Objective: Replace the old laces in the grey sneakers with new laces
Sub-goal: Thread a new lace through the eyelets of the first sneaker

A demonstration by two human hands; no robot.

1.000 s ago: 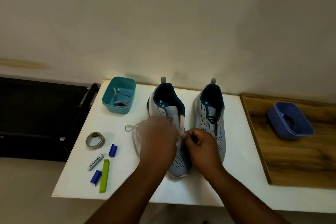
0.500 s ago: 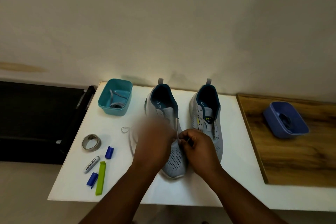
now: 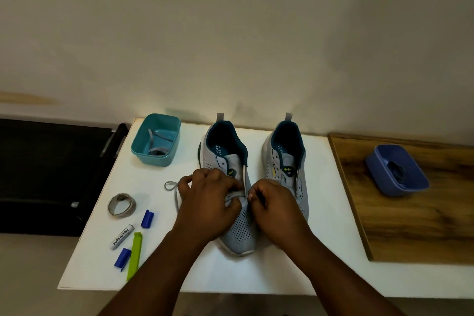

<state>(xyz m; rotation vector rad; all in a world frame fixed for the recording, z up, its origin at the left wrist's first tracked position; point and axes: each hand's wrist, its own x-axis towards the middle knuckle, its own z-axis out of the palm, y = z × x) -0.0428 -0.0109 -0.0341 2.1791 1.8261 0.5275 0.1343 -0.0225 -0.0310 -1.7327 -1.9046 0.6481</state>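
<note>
Two grey sneakers with teal linings stand side by side on the white table (image 3: 320, 251), toes toward me. My left hand (image 3: 207, 200) and my right hand (image 3: 274, 202) meet over the lower eyelets of the left sneaker (image 3: 238, 231). Both pinch a grey lace (image 3: 174, 187) there; its free end loops on the table to the left of my left hand. The right sneaker (image 3: 287, 159) has no lace in its eyelets. A teal tub (image 3: 156, 141) at the back left holds a grey lace. A blue tub (image 3: 395, 172) on the right holds a dark lace.
A roll of tape (image 3: 121, 205), a white marker (image 3: 122, 236), two blue caps (image 3: 147, 218), and a green clip (image 3: 135, 251) lie at the table's left front. A wooden board (image 3: 415, 226) carries the blue tub. A black surface (image 3: 51, 174) lies left of the table.
Both hands stayed over the left sneaker's lower eyelets, shifting only slightly as they worked the lace. The shoes and tubs have not moved.
</note>
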